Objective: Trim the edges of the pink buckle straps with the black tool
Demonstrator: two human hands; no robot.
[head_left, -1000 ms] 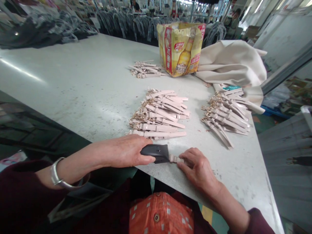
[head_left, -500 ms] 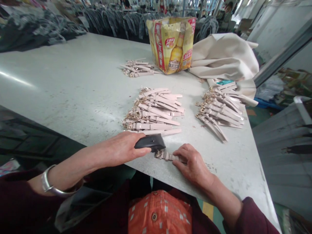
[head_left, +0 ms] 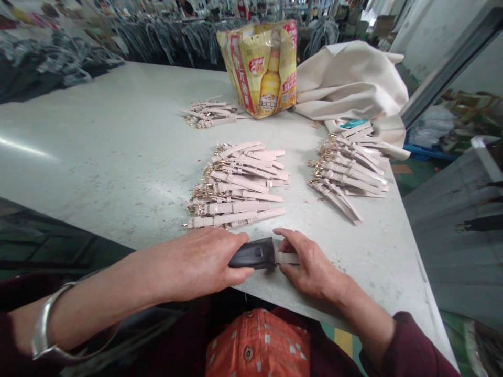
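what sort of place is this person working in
Probably a factory workshop, perhaps for bags or similar goods: piles of matching buckled straps lie on a large worktable, loose cream sheet material is bunched behind, and rows of dark looped items stand in the background.

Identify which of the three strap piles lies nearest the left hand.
The big central pile: its front straps lie beside the left hand. The small pile sits by the yellow box, the third pile by the cream cloth.
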